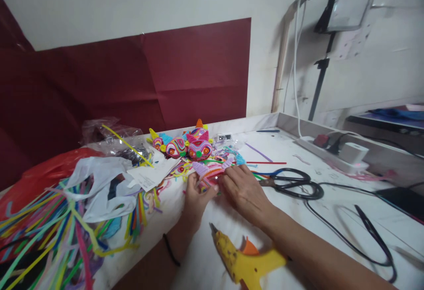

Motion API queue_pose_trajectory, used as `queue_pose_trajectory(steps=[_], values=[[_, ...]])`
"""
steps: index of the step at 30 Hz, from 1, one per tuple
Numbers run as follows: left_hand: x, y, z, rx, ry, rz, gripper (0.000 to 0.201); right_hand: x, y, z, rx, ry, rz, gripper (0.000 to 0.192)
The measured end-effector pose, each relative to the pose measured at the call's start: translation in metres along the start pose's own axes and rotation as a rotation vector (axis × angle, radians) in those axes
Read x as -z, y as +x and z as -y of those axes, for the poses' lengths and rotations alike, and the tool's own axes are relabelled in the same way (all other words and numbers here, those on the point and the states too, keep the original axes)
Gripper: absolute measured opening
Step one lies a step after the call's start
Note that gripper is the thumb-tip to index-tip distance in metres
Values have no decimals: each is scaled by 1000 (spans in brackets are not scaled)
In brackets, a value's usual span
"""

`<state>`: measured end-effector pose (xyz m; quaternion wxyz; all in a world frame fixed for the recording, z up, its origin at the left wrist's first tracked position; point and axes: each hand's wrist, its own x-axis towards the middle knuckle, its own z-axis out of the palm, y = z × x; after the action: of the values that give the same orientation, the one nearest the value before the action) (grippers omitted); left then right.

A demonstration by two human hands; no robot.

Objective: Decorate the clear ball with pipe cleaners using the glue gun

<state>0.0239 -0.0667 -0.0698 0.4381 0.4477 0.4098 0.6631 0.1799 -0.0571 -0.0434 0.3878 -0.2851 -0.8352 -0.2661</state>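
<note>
In the head view, a pink, striped pipe-cleaner animal face (212, 171) with purple ears is between my two hands. My left hand (196, 199) grips its lower left side, the thumb along the near edge. Bent over its right side, the fingers of my right hand (243, 189) are closed on the piece, and their tips are partly hidden. A yellow hot glue gun (236, 259) with an orange trigger lies just below my hands. Black-handled scissors (294, 184) are to the right of my right hand, their blades mostly hidden.
Finished colourful animal heads (198, 148) stand behind my hands. Loose pipe cleaners (62, 232) and a white plastic bag (102, 179) are heaped at the left. A power strip (331, 153) sits by the raised table edge, with a black cable (347, 237) looping at right.
</note>
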Motion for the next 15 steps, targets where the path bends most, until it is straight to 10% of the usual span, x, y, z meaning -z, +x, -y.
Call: queue_pose_trajectory(steps=[7,15], values=[[0,-2,-1,19,-65,35,50,-2,-4,-1,-149,240,-36,17],[-2,-3,-7,129,-167,23,50,0,0,-4,-751,670,-78,7]])
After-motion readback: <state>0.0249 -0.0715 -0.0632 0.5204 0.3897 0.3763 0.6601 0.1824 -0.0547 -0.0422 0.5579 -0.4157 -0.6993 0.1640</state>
